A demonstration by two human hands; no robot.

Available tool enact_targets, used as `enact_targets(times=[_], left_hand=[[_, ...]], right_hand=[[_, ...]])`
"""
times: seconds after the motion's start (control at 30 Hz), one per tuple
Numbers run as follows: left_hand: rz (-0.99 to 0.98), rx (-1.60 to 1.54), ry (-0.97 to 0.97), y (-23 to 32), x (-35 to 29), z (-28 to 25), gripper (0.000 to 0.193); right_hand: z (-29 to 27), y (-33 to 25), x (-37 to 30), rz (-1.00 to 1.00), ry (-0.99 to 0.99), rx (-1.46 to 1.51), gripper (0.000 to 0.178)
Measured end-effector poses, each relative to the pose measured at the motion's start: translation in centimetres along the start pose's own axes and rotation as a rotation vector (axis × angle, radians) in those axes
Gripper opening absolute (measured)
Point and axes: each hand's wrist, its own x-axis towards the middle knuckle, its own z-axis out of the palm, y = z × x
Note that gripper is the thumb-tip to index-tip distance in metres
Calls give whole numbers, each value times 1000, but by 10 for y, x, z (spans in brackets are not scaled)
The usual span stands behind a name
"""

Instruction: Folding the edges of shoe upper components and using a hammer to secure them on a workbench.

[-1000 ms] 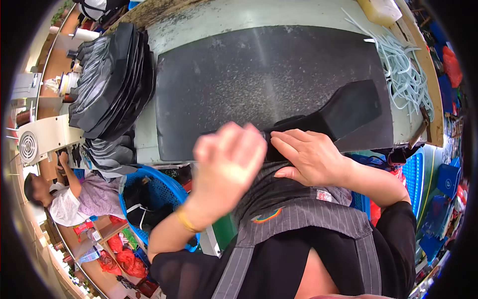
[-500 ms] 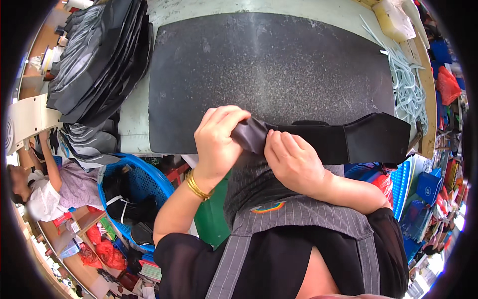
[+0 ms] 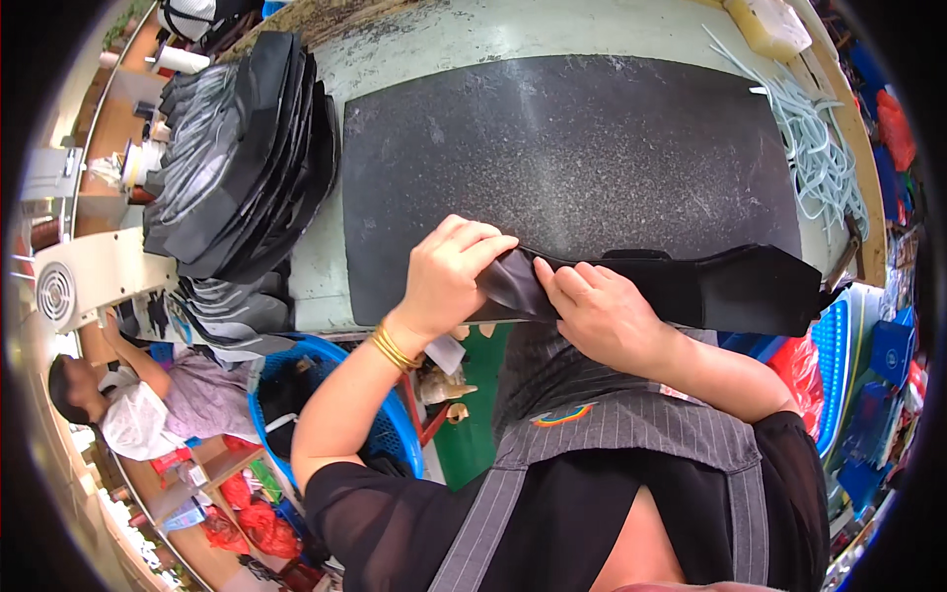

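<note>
Both your left hand (image 3: 449,271) and right hand (image 3: 604,318), angled inward, pinch the black piece (image 3: 681,286) at the near edge of the desk (image 3: 318,268). A rainbow patch (image 3: 564,415) marks your striped apron (image 3: 641,434).

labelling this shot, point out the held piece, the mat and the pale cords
Held piece (image 3: 681,290), head view: middle section.
Mat (image 3: 572,163), head view: bare middle.
Pale cords (image 3: 823,158), head view: tangle's middle.

Pale table (image 3: 321,276) beneath black mat (image 3: 572,148), dark layered stack (image 3: 247,168), pale cords (image 3: 824,158).
</note>
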Motion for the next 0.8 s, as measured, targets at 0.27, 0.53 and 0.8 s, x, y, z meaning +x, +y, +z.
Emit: enact_targets(times=[0.27, 0.53, 0.8], left_hand=[[19, 153, -63, 10, 0, 7, 44], [-39, -130, -75, -4, -2, -1, 32], [307, 192, -77, -15, 7, -17, 28]], right_hand=[[6, -7, 4, 127, 68, -17, 66], [6, 0, 4, 30, -2, 15, 85], [2, -5, 8, 40, -42, -75, 88]])
